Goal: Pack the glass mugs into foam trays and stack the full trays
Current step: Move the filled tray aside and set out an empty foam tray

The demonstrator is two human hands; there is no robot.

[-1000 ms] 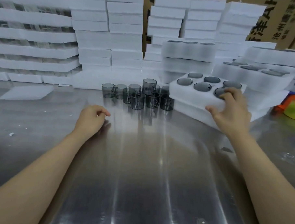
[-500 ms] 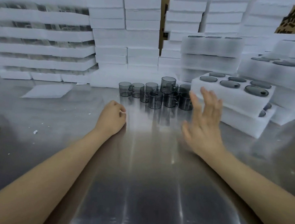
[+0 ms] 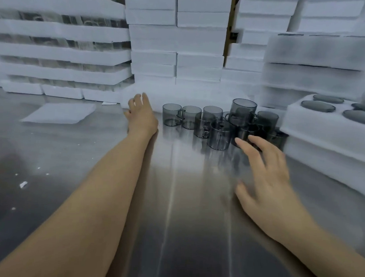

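Several smoky grey glass mugs [image 3: 219,125] stand clustered on the steel table [image 3: 174,200], one stacked on top of others. My left hand [image 3: 142,113] is stretched forward just left of the cluster, close to a low white foam tray [image 3: 141,94] at the back, its fingers loosely extended and holding nothing. My right hand [image 3: 265,177] hovers open, fingers spread, in front of the mugs at the right, touching none. A filled foam tray [image 3: 315,131] with mugs in its round pockets sits at the right on another tray.
Tall stacks of white foam trays [image 3: 177,44] line the back. Stacks holding glassware [image 3: 55,49] fill the back left. A loose flat foam sheet [image 3: 61,114] lies on the table at the left, with small foam crumbs [image 3: 23,184] nearby.
My right hand let go of the filled tray at the right and moved back towards the mugs. My left hand reached forward, past the cluster's left side. The view shifted left and closer.
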